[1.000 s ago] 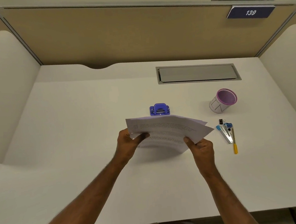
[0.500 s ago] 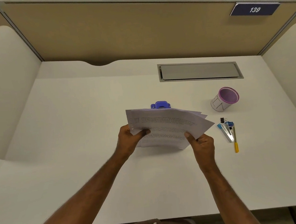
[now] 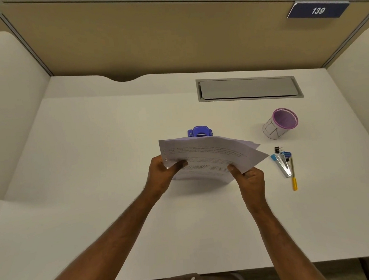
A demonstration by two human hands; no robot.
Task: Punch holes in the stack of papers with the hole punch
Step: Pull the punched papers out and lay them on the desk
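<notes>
paper handling is taking up the head view: both hands are holding the stack of papers [image 3: 211,157] in the air above the counter [image 3: 95,189], the left hand [image 3: 163,174] pinching the near left corner with its thumb on top, the right hand [image 3: 248,178] gripping the near right edge the same way. the sheets are fanning out unevenly at the right, and the far edge is hanging just in front of the blue hole punch [image 3: 200,131], hiding its lower part, so whether paper is touching the punch is not something i can tell. by my judgement the step in hand is squaring the stack and bringing it to the punch; no punching is happening yet. the next move is calling for the fanned sheets to be evened, then the far edge to be lowered and slid level into the slot, freeing one hand to press the lever. off to the right a purple cup [image 3: 280,123] and a small clutter of clips and a pen [image 3: 286,164] are sitting untouched. compared with half a second ago, the stack is sitting a little lower against the punch, with more of the blue body showing above the paper edge, while both grips are staying where they were.
</notes>
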